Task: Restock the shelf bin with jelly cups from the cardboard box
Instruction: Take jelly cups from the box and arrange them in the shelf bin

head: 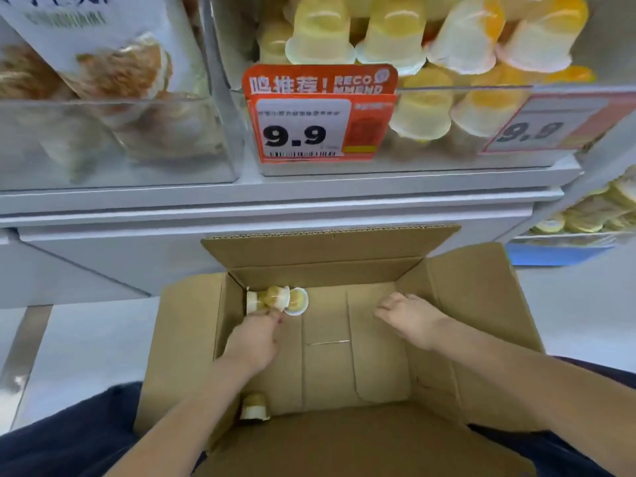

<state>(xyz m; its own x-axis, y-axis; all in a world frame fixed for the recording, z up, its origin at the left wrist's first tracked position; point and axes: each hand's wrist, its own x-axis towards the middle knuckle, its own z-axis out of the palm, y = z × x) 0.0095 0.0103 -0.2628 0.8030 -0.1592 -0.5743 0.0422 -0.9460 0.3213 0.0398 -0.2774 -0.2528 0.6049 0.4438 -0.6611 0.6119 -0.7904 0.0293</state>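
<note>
Pale yellow jelly cups [277, 299], plain brown cardboard box [481, 304], orange-red price tag [320, 113]

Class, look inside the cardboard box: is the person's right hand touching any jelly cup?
Apart. The head view shows the right hand over bare box floor, with open cardboard between it and the nearest jelly cups.

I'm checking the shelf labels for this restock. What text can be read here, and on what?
"9.9": price tag on the bin front.
"RECOMMEND", beside Chinese characters I cannot read with certainty: orange topper.
"9.8" or "9.9", blurred: right tag.
Snack bag print, small tag lines, barcode: unreadable.
</note>
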